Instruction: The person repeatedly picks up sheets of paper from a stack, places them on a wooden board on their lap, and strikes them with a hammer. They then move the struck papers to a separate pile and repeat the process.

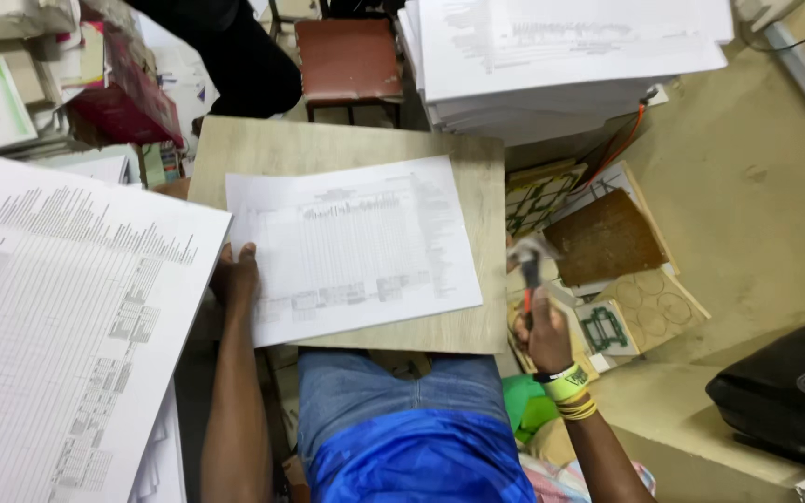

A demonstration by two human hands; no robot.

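Wooden board (477, 177): lies flat across the person's lap; it could tip, as only the legs seem to support it.
Printed sheets (356, 244): a thin stack on the board, pinned at its left edge only; a blow could shift the loose right side.
Left hand (235, 278): fingers flat on the sheets' near-left corner, close enough to be struck.
Right hand (546, 333): closed around a hammer's handle, raised just beside the board's right edge.
Hammer (527, 256): motion-blurred, head shape unclear.
Hidden: any nail or fastener is too small to see; the table printed on the sheets is illegible.
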